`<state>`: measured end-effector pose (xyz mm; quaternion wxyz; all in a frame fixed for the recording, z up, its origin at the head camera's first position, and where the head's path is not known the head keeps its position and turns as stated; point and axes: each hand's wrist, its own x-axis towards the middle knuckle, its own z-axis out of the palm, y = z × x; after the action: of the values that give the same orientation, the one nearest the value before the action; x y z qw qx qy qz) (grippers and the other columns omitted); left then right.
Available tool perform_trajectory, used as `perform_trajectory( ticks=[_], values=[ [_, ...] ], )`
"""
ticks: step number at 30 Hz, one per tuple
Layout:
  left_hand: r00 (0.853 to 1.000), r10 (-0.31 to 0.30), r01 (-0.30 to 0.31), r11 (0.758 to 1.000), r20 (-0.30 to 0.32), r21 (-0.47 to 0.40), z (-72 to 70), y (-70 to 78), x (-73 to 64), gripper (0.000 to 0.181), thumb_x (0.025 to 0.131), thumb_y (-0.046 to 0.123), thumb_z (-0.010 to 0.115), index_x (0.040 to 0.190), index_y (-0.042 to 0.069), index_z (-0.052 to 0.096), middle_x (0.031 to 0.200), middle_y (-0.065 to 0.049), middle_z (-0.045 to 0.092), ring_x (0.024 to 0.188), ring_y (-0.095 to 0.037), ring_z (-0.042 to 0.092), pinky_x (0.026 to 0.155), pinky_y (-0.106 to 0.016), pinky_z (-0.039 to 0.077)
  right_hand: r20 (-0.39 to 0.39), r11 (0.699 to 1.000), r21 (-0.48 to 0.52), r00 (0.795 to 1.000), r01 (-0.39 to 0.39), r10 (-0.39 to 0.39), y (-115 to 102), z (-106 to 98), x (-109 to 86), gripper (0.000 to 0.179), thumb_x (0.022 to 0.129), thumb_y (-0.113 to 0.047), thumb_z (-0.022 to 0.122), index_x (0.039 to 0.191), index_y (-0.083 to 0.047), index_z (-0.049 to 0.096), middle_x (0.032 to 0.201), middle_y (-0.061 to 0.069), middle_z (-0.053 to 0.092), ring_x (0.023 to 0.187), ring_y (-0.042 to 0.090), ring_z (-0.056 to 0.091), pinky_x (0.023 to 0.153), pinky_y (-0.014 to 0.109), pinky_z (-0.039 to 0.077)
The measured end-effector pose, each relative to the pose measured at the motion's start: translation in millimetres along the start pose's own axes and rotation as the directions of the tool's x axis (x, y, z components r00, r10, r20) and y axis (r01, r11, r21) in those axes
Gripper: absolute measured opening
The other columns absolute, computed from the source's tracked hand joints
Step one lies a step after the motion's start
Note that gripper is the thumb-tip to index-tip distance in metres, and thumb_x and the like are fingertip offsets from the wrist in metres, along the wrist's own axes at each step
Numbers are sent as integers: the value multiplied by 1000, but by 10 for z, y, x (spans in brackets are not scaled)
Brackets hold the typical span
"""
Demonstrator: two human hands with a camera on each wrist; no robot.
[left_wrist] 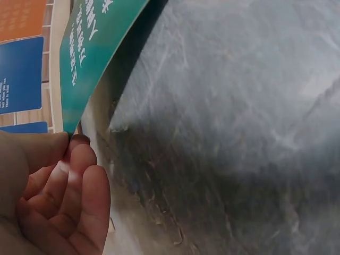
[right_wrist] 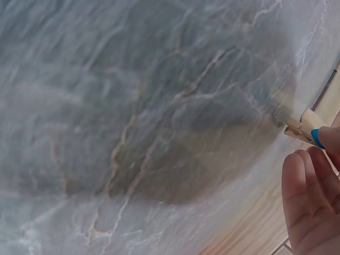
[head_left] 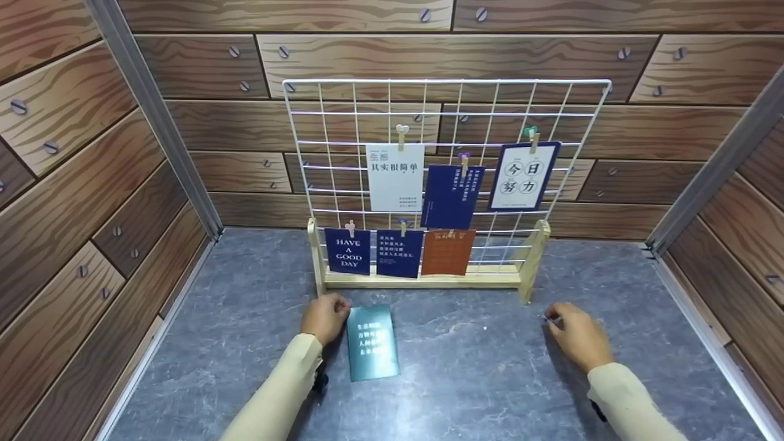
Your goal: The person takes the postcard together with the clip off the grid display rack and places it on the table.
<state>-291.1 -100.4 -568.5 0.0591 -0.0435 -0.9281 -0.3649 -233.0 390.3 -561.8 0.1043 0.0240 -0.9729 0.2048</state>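
Note:
My left hand (head_left: 325,318) pinches a teal card (head_left: 373,343) with white printed characters by its top left corner, between thumb and fingertips. In the left wrist view the card (left_wrist: 90,58) slants up from the fingertips, above the grey surface. My right hand (head_left: 579,335), off to the right, pinches a small wooden clothespin (right_wrist: 300,130) with a bit of blue on it; the right wrist view shows this best. Behind both hands stands a white wire grid (head_left: 441,113) in a wooden stand (head_left: 422,282).
Clothespins hold several cards on the grid: a white card (head_left: 395,184), a blue card (head_left: 452,199), a blue-bordered card (head_left: 524,177), two lower blue cards and an orange card (head_left: 447,257). Grey marbled tabletop (head_left: 478,373) lies in front. Wood-patterned walls (head_left: 367,55) enclose three sides.

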Motion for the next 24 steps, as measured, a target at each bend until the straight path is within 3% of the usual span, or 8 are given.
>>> perform_trajectory(
  ticks=[10, 15, 24],
  values=[
    [1000, 0, 1, 999, -21, 43, 84, -46, 32, 4, 92, 9, 74, 91, 7, 77, 84, -5, 75, 80, -25, 71, 76, -47, 57, -5, 1000, 8, 1000, 8, -8, 77, 42, 20, 17, 94, -2, 71, 111, 0, 71, 106, 19, 72, 95, 38, 69, 81, 58, 55],
    [999, -35, 36, 999, -33, 33, 111, -69, 38, 4, 92, 9, 75, 92, 7, 79, 86, -5, 76, 83, -25, 72, 78, -47, 57, -11, 1000, -2, 1000, 6, -6, 91, 56, 22, 19, 94, -3, 70, 113, 1, 71, 105, 19, 72, 94, 38, 69, 81, 58, 55],
    [999, -34, 34, 999, -32, 7, 146, -89, 53, 8, 92, 10, 75, 97, 7, 81, 93, -6, 78, 90, -28, 74, 84, -48, 58, 30, 999, 0, 999, -42, 42, 77, 39, 15, 23, 97, -3, 66, 118, 5, 68, 106, 22, 71, 97, 40, 68, 83, 58, 55]
  ],
)
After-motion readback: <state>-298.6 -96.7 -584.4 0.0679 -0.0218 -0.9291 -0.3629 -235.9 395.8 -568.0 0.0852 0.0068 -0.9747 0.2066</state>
